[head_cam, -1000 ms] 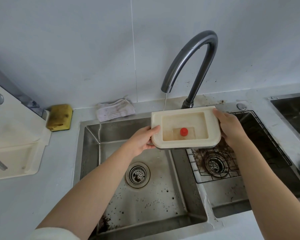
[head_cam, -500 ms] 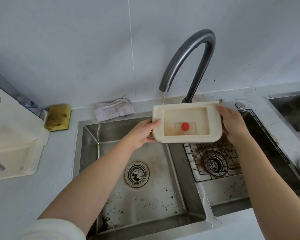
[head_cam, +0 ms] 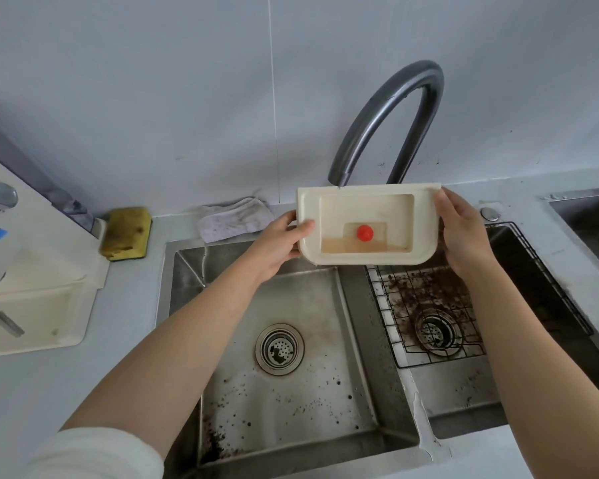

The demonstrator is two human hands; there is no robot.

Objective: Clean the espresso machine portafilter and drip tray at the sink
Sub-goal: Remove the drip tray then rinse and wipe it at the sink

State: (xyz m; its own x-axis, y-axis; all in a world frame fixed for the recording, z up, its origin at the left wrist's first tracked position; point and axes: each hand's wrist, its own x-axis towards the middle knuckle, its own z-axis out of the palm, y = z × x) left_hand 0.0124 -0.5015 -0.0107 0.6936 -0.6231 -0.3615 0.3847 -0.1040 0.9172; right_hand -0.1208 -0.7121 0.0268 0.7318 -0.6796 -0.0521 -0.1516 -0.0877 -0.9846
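Drip tray [head_cam: 365, 257] is up under the faucet [head_cam: 388, 112] spout, over the divider of the double sink [head_cam: 291, 392], with brownish water pooled along its near edge around the red float [head_cam: 365, 233]. My left hand [head_cam: 277, 243] clamps its 9 o'clock end, right hand [head_cam: 464, 233] its 3 o'clock end. Sponge [head_cam: 127, 233] and rag [head_cam: 234, 217] sit off at 9 o'clock on the counter.

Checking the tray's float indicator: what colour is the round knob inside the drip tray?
Red knob, seen in the head view, inside the cream drip tray.
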